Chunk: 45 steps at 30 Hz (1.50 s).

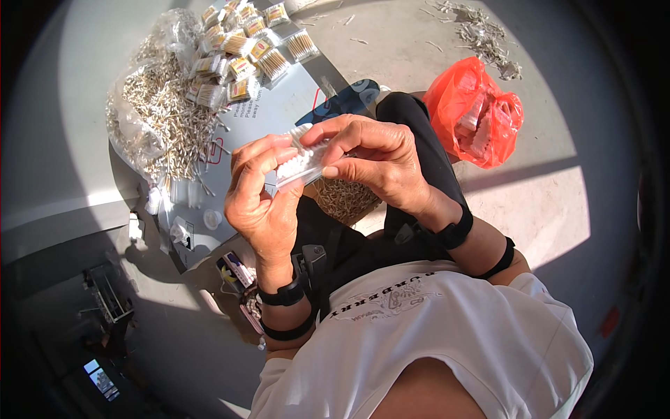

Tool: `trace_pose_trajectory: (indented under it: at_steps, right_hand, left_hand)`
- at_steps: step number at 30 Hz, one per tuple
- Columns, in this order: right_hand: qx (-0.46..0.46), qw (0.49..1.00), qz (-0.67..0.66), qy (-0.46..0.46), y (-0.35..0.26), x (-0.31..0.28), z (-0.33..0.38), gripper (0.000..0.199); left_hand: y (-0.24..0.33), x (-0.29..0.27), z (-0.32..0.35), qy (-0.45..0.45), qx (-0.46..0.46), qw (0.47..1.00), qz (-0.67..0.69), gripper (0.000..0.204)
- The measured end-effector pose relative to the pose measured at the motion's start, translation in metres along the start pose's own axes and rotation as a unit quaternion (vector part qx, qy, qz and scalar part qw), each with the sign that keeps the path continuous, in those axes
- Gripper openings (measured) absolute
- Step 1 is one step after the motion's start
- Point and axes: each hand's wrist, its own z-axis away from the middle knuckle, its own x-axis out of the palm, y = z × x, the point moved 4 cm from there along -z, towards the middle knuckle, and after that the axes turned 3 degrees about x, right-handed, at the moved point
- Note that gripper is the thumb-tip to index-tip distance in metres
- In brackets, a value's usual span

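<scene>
Between my two hands is a small clear plastic bag with white-tipped cotton swabs inside. My left hand grips its left side, thumb below and fingers above. My right hand pinches its right edge between thumb and fingers. Just beyond my left hand, a big heap of loose cotton swabs spills from a large clear bag onto the grey tabletop. Several filled packs of swabs are piled at the table's far side.
A red plastic bag holding clear packaging stands to the right. Brown sticks fill a container between my knees. Scattered swabs lie on the far floor. A small round clear lid rests near the table's front edge, above some boxes.
</scene>
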Motion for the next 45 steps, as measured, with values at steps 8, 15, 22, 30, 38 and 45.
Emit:
trace_pose_trajectory:
  at_steps: [8,15,22,30,38,45]
  right_hand:
    - [0.004,0.999,-0.049,-0.015,0.005,0.002,0.000,0.006]
    - [0.017,0.996,-0.073,-0.037,0.004,0.001,0.001,0.010]
    - [0.045,0.999,0.014,-0.028,0.003,-0.001,-0.002,0.032]
    - [-0.069,0.986,0.131,-0.072,-0.007,-0.001,-0.007,0.027]
    - [-0.080,0.989,0.118,-0.032,-0.001,-0.004,-0.003,0.025]
    - [-0.108,0.983,0.148,-0.033,-0.002,-0.003,-0.002,0.024]
  left_hand:
    - [0.014,0.003,-0.008,-0.050,0.129,0.983,-0.121,0.034]
    - [0.024,0.004,-0.012,-0.050,0.194,0.962,-0.183,0.032]
    - [0.024,0.006,-0.012,-0.052,0.181,0.966,-0.178,0.030]
    - [0.022,0.004,-0.011,-0.067,0.161,0.979,-0.101,0.024]
    - [0.020,0.009,-0.009,-0.053,0.081,0.995,-0.034,0.034]
    - [0.023,0.009,-0.010,-0.059,0.135,0.987,-0.066,0.036]
